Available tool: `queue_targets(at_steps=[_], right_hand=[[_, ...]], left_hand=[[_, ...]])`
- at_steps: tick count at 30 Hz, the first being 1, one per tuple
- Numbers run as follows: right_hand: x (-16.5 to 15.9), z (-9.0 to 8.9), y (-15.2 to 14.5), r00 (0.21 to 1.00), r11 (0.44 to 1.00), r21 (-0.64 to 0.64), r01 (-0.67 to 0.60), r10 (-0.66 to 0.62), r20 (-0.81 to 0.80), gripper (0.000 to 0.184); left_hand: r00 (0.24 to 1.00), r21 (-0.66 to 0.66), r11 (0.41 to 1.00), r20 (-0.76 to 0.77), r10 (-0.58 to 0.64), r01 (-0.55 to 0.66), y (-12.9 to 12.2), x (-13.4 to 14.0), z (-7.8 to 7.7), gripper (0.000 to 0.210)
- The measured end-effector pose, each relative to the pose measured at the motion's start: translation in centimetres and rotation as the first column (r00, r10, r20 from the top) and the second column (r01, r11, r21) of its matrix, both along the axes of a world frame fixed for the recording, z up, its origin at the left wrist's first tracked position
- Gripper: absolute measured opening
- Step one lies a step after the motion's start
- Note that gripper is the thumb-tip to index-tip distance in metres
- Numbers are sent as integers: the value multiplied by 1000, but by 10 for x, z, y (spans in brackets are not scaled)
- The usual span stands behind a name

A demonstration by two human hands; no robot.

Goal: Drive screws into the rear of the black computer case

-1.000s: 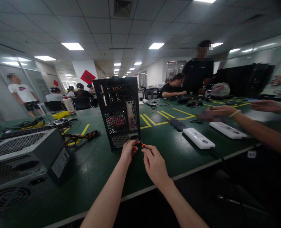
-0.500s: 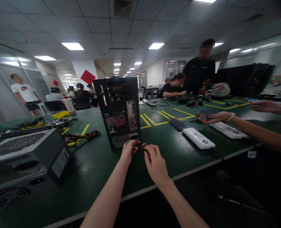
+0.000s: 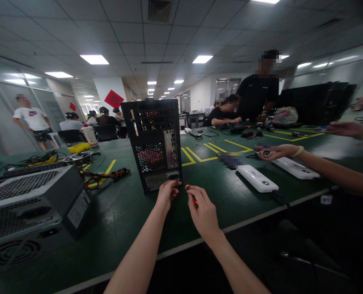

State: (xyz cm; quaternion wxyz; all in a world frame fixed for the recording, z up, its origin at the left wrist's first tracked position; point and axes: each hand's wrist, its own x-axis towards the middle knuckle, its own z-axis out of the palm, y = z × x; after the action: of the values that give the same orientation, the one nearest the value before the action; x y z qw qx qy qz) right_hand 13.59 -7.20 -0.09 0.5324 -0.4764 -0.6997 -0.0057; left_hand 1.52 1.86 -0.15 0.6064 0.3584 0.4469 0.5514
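A black computer case (image 3: 141,163) stands upright on the green table, its back panel with ports and honeycomb vents facing me. My right hand (image 3: 202,206) is closed around a screwdriver (image 3: 188,187) with an orange and black handle. The tool's shaft points toward the lower right corner of the case. My left hand (image 3: 167,192) is at the bottom of the back panel, thumb and fingers pinched close to the shaft. Whether its fingertips grip the shaft, a screw or nothing is too small to tell.
A grey power supply (image 3: 34,204) lies at the left, with bundled cables (image 3: 108,175) behind it. White power banks (image 3: 256,178) rest on the right, near another person's hand (image 3: 275,152). A paper cup (image 3: 90,136) stands at the back left. Other people sit and stand beyond the table.
My right hand and the screwdriver have shifted very slightly right. My left hand stays at the case. At the right, the other person's hands have moved a little.
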Motion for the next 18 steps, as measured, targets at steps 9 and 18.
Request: queue_targets(at_steps=[9,18], right_hand=[[-1,1,-1,999,1000,-5,4,-4,32,20],[-2,3,-3,982,999,7,40,-41,186,23]], left_hand=[[1000,3,1000,2,-3,3,1,-1,-2,19],[1000,13,1000,0,-3,3,-1,0,0,18]])
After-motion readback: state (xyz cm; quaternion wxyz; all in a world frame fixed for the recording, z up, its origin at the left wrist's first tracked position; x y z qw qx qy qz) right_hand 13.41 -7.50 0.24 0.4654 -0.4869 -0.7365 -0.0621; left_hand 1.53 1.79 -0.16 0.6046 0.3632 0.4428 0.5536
